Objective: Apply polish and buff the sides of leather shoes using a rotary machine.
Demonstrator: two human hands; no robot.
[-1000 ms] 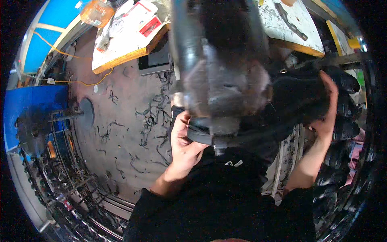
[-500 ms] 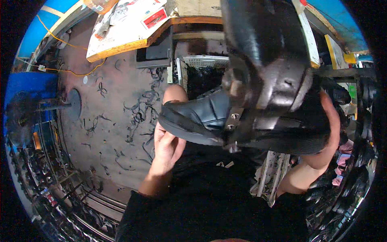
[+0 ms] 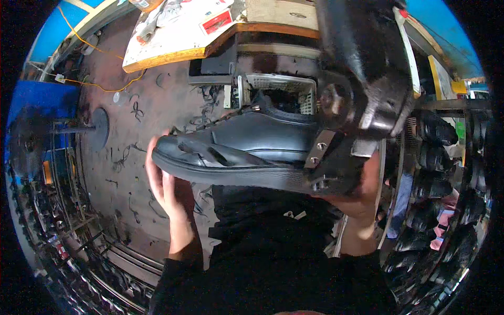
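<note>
A black leather shoe [image 3: 268,134] lies level across the middle, its toe to the left and its thick dark sole facing me. My left hand [image 3: 170,189] cups the toe, with fingers around the front and under the sole. At the heel end, my right hand [image 3: 362,197] grips from below, partly hidden in shadow. A large black machine head [image 3: 362,68] comes down from above in front of the shoe's heel half. Its small bolted metal bracket [image 3: 317,149] sits at the sole edge; whether it touches cannot be made out.
Behind the shoe stands a light plastic crate [image 3: 310,86] with dark scraps. A worktable [image 3: 173,55] with papers is at the far left. Black strips [image 3: 123,157] litter the floor. Racks of dark shoes [image 3: 436,157] line the right side, and metal racks [image 3: 100,236] the left.
The shoe has slid left past the machine head, showing more of its upper. Both hands have moved left with it, and the right hand has come closer to the machine.
</note>
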